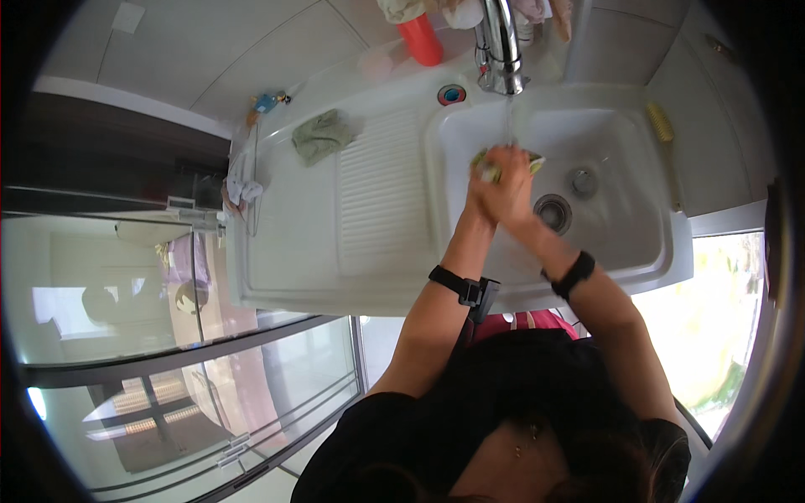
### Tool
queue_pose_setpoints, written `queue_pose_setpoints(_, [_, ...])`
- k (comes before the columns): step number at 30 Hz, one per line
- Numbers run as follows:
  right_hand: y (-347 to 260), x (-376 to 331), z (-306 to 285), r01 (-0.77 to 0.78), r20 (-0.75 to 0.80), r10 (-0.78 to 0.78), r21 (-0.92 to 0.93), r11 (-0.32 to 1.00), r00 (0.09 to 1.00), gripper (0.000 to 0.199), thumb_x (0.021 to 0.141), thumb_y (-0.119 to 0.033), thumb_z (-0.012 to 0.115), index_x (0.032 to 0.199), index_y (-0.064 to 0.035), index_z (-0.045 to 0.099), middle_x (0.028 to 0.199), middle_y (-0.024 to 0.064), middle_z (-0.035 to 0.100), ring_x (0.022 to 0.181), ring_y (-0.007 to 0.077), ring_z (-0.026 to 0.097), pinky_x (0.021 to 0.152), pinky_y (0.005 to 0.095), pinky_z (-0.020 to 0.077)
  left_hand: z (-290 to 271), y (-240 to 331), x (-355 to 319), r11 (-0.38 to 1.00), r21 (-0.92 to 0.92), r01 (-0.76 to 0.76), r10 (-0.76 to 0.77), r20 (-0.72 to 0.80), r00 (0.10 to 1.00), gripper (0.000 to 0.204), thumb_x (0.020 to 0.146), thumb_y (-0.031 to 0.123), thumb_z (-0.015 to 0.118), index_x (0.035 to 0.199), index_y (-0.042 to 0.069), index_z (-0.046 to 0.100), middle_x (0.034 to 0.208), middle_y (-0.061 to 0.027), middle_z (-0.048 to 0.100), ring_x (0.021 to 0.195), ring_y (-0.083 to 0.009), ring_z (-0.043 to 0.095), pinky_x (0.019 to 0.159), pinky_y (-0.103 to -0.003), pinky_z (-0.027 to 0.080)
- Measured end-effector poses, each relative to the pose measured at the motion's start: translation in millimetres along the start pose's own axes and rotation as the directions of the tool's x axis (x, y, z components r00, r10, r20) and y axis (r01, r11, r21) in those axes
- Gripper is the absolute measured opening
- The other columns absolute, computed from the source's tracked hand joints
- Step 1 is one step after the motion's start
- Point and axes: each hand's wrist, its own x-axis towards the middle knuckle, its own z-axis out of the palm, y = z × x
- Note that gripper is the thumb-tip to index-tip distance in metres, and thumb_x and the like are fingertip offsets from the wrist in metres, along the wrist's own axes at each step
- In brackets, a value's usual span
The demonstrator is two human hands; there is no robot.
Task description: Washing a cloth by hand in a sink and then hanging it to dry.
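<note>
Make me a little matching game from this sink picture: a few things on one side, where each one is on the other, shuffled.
Things:
1. green cloth
2. red bottle
3. yellow-green sponge
4. yellow brush

Places:
A. on the counter to the right of the basin
B. on the ribbed draining board
C. clasped in both hands under the running tap
D. behind the sink, left of the tap

Pairs: 1-B, 2-D, 3-C, 4-A

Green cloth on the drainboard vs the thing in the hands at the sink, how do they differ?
The green cloth lies crumpled and untouched on the ribbed drainboard; the yellow-green sponge is squeezed between the left hand and right hand over the sink basin. The cloth is away from the water; the sponge sits under the tap's stream. The cloth shows whole, the sponge mostly hidden. Both are greenish.
</note>
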Motion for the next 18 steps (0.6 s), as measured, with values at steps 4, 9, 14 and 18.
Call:
queue_pose_setpoints(4, [86, 36, -2, -0.476, -0.107, 0.467, -0.087, 0.875, 0.878, 0.027, 0.063, -0.017, 0.061, 0.085, -0.0024, 0.055, 0.085, 0.0198, 0.053, 0.083, 0.0356, 0.050, 0.074, 0.0391, 0.0410, 58, -4, 6, 0.988, 0.128, 0.089, 0.004, -0.590, 0.807, 0.034, 0.087, 0.018, 0.044, 0.116, 0.003, 0.037, 0.111, -0.0108, 0.043, 0.102, -0.0253, 0.045, 0.091, -0.039, 0.038])
queue_pose_setpoints(9, [21, -13, -2, 0.035, 0.015, -0.038, 0.188, 0.982, 0.999, 0.025, 0.060, -0.011, 0.061, 0.082, -0.0034, 0.054, 0.091, 0.0204, 0.055, 0.091, 0.0327, 0.051, 0.073, 0.0369, 0.0416, 30, 28, -8, 0.993, 0.118, 0.008, 0.037, -0.369, 0.929, 0.023, 0.087, 0.021, 0.043, 0.102, 0.005, 0.050, 0.103, -0.0110, 0.051, 0.093, -0.0256, 0.050, 0.087, -0.039, 0.040])
queue_pose_setpoints(14, [41, 21, 15, -0.264, -0.043, 0.264, 0.010, 0.965, 0.964, 0.026, 0.058, -0.011, 0.064, 0.082, -0.0044, 0.056, 0.092, 0.0186, 0.056, 0.091, 0.0347, 0.051, 0.073, 0.0366, 0.0422, 48, 12, 1, 0.979, 0.205, 0.014, 0.108, -0.568, 0.816, 0.033, 0.086, 0.032, 0.041, 0.107, 0.008, 0.047, 0.109, -0.0091, 0.049, 0.098, -0.0234, 0.050, 0.086, -0.036, 0.041])
queue_pose_setpoints(18, [57, 27, -1, -0.443, 0.050, 0.449, 0.283, 0.850, 0.892, 0.023, 0.060, -0.010, 0.063, 0.081, -0.0025, 0.057, 0.087, 0.0182, 0.056, 0.082, 0.0341, 0.054, 0.069, 0.0353, 0.0439, 64, 8, 8, 0.967, 0.246, 0.064, 0.112, -0.640, 0.760, 0.033, 0.085, 0.036, 0.043, 0.100, 0.007, 0.048, 0.101, -0.0044, 0.051, 0.091, -0.0197, 0.051, 0.076, -0.035, 0.044])
